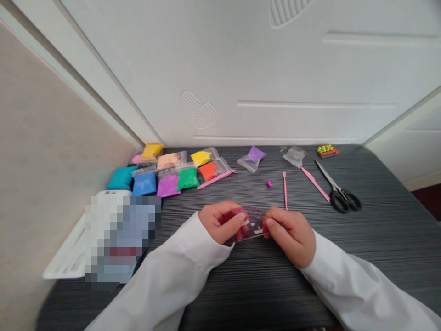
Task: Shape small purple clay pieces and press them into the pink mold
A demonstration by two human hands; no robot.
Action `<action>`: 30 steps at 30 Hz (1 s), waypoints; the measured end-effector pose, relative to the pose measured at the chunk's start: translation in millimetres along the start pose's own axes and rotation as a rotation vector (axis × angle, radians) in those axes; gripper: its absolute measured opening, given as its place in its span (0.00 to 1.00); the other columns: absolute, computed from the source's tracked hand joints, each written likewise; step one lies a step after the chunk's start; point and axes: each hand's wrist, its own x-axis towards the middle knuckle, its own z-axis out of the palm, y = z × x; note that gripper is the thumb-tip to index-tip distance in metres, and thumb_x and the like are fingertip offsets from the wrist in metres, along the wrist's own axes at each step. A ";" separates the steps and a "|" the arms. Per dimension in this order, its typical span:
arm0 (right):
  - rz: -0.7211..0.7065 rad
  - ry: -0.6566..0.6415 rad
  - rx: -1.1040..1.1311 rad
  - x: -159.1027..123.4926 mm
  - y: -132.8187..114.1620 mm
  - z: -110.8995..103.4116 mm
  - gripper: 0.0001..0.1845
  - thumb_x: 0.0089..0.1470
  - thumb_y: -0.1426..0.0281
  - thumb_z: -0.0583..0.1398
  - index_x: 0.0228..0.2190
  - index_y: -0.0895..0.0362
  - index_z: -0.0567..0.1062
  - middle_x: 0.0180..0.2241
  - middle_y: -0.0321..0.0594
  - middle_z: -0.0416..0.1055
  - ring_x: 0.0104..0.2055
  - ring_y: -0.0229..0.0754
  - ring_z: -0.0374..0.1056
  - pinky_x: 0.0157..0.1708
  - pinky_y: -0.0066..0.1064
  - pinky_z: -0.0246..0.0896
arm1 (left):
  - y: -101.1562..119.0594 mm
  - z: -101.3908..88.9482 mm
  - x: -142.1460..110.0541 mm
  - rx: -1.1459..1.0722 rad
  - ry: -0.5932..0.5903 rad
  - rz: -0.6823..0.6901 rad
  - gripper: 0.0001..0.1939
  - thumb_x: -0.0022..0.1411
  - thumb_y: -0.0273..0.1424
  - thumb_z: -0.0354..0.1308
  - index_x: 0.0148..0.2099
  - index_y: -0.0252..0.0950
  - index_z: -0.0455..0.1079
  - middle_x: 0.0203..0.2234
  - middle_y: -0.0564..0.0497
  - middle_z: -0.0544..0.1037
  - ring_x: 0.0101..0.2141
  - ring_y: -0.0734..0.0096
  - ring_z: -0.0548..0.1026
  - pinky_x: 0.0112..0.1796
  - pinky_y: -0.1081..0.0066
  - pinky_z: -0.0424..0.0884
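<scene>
My left hand [220, 221] and my right hand [291, 233] meet at the middle of the dark table, each pinching one end of a clear pink plastic mould [251, 225] with small shapes cut in it. A bit of purple clay [241, 212] shows at my left fingertips, on the mould's top edge. Both sleeves are white. A small purple clay lump [269, 184] and a tiny purple crumb [243, 185] lie just beyond the hands.
Several bags of coloured clay [168, 174] lie at the back left, with a purple bag [253, 157] and an empty bag [294, 155] further right. Pink tools [285, 189] [315, 184], black scissors [339, 193], a small clay piece [326, 150] and a white sheet [69, 257] lie around.
</scene>
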 end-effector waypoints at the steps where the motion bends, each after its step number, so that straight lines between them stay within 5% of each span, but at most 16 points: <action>1: 0.000 0.000 0.001 -0.1 0.2 -0.2 0.13 0.51 0.71 0.46 0.20 0.57 0.63 0.19 0.35 0.61 0.24 0.35 0.57 0.27 0.27 0.49 | 0.3 0.4 -0.1 0.008 0.003 0.003 0.09 0.49 0.33 0.53 0.25 0.31 0.64 0.15 0.53 0.69 0.14 0.78 0.67 0.17 0.77 0.62; 30: 0.006 0.007 0.006 1.4 1.7 0.3 0.12 0.51 0.71 0.46 0.20 0.57 0.64 0.19 0.34 0.62 0.24 0.34 0.58 0.27 0.27 0.50 | -0.1 -2.1 -1.5 -0.006 -0.015 -0.013 0.12 0.51 0.37 0.53 0.28 0.31 0.65 0.17 0.53 0.70 0.15 0.78 0.67 0.17 0.78 0.62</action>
